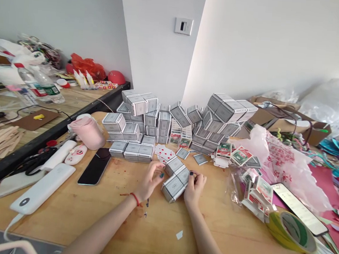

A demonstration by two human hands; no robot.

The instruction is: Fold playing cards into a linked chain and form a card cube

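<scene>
Near the table's middle lies a joined piece of card-covered blocks, grey patterned and angled. My right hand grips its right side between thumb and fingers. At its left my left hand is held with fingers apart and bent, holding nothing, the fingertips close to the piece's upper left. Behind stand stacks of similar card blocks, with more piled at the right. Loose playing cards lie face up just beyond my left hand, and a few lie face down beside them.
On the wooden table, a black phone, white power bank and pink roll are at left. Card boxes, yellow-green tape, a lit phone and plastic bags crowd the right.
</scene>
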